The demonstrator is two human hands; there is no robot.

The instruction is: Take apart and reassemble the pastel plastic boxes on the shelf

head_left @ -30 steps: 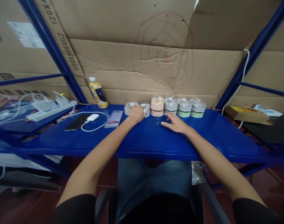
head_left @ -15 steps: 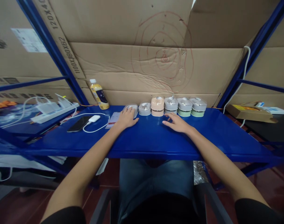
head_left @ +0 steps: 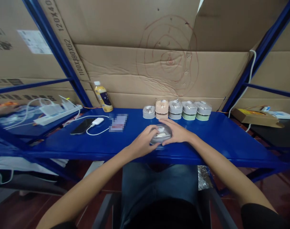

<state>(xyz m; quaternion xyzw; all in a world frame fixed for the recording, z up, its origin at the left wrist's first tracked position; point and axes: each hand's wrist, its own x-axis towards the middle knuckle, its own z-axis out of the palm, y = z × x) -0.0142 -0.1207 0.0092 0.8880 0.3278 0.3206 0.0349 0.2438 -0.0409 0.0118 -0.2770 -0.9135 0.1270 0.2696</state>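
Between my two hands, over the front middle of the blue tabletop [head_left: 135, 146], is a small grey container with a clear lid [head_left: 161, 134]. My left hand [head_left: 145, 140] grips it from the left, fingers bent over the lid. From the right, my right hand [head_left: 177, 132] wraps round its side, thumb at the front. Behind them stands a row: a single grey container [head_left: 149, 112], a peach stack [head_left: 162, 109], a grey stack [head_left: 175, 109] and two green-bottomed stacks, one [head_left: 189, 110] beside the other [head_left: 203, 110].
At the left lie a black phone [head_left: 82, 126], a white charger [head_left: 97, 121] with its cable, and a blurred-out flat item [head_left: 118, 122]. A yellow drink bottle [head_left: 104, 98] stands behind them. Blue shelf posts flank the table. Another person's hand [head_left: 3, 109] shows at far left.
My left hand has carried the leftmost grey container from the row's end to the front middle. My right hand has moved slightly left and closed on its other side.
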